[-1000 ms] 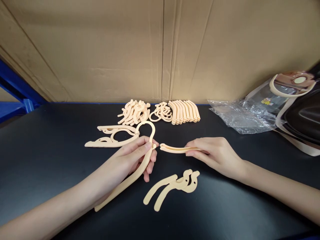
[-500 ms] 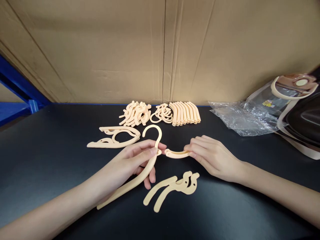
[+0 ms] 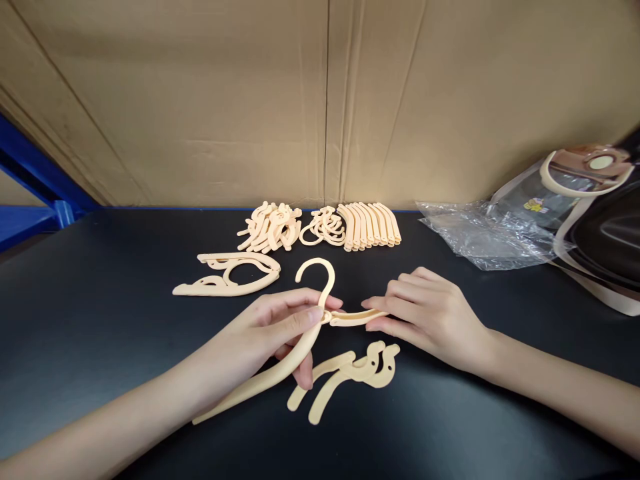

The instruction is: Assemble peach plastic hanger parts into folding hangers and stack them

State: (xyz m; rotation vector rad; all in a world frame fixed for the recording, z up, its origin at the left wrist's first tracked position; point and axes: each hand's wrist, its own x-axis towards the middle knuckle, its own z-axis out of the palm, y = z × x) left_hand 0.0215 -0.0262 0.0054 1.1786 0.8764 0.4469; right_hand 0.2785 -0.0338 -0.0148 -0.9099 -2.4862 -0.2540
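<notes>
My left hand [image 3: 280, 327] is closed around a cream plastic hanger arm [image 3: 260, 383] with a hook [image 3: 327, 270] standing up at its top end. Between thumb and fingers of my right hand [image 3: 430, 317] is a second hanger arm [image 3: 350, 319], hollow side showing. Its near end touches the hook's base at my left fingertips; whether the two are joined I cannot tell. Just below, two flat curved hanger pieces [image 3: 327, 393] with small holes lie on the black table [image 3: 440, 427], partly overlapping.
A folded hanger [image 3: 215, 289] lies to the left. Along the back are a pile of curved pieces [image 3: 275, 227], a heap of hooks [image 3: 327, 227] and a row of hanger arms [image 3: 370, 227]. Clear plastic wrap [image 3: 485, 237] and a bottle [image 3: 540, 193] are at the right, before a cardboard wall [image 3: 225, 100].
The hook and its arm have shifted slightly right and down in my left hand. The gap to the right-hand arm has closed, and its end now meets the hook's base.
</notes>
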